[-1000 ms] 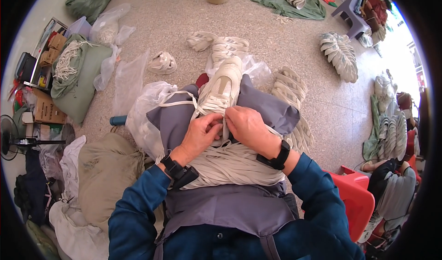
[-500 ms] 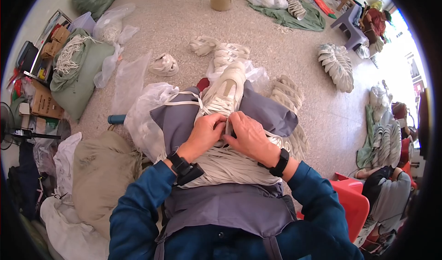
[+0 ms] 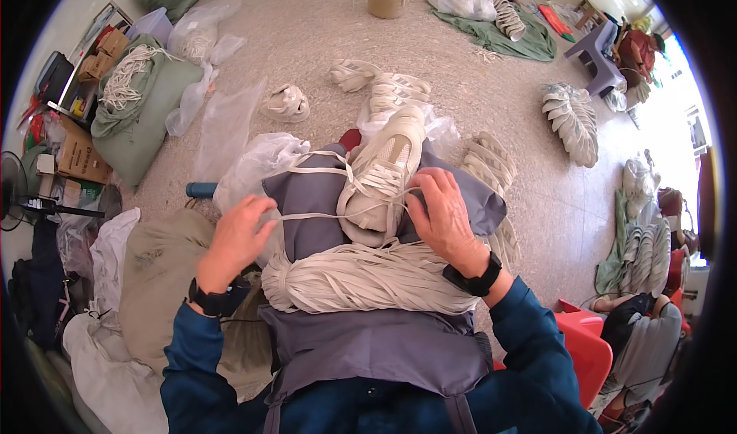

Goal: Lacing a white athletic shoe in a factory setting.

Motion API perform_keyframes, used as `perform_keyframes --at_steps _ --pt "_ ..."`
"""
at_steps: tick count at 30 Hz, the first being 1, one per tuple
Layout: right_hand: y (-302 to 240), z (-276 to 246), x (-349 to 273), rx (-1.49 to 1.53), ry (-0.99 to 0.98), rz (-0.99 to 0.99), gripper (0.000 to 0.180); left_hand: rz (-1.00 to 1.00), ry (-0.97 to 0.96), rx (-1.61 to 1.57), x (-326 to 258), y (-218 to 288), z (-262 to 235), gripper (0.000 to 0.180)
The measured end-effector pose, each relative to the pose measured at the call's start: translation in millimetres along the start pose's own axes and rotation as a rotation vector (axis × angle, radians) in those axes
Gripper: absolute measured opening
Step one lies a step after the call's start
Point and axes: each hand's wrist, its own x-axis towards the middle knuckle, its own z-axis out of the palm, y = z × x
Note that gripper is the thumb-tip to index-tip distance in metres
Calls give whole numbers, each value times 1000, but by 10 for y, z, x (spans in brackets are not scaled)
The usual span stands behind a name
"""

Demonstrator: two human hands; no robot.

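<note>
A cream sneaker (image 3: 385,174) lies on my lap over a grey apron (image 3: 311,188), its toe pointing away from me. My left hand (image 3: 239,238) is out to the left of the shoe, fingers pinched on a shoelace (image 3: 311,216) that stretches taut back to it. At the shoe's right side, my right hand (image 3: 444,215) is closed at the lacing, pinching a lace by the eyelets. Another lace loops off the shoe's left side over the apron. Across my lap, nearer to me, rests a thick bundle of cream shoelaces (image 3: 368,279).
More sneakers (image 3: 399,92) stand beyond my knees, with stacked shoes (image 3: 491,165) to the right. A green sack (image 3: 130,127) topped with laces and cardboard boxes (image 3: 80,154) are at left. A red plastic stool (image 3: 583,342) is close on my right. Other people sit along the right side.
My left hand has drawn away to the left, pulling a lace out from the shoe. My right hand has shifted slightly right and stays by the lacing. The shoe's opening now shows.
</note>
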Motion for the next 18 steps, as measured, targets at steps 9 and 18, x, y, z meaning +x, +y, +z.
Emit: perform_keyframes --at_steps 9,18 --pt "99 -16 29 225 -287 14 9 447 154 -91 424 649 510 22" --pt "-163 139 -125 -66 -275 -30 25 715 161 283 764 749 1040 15"
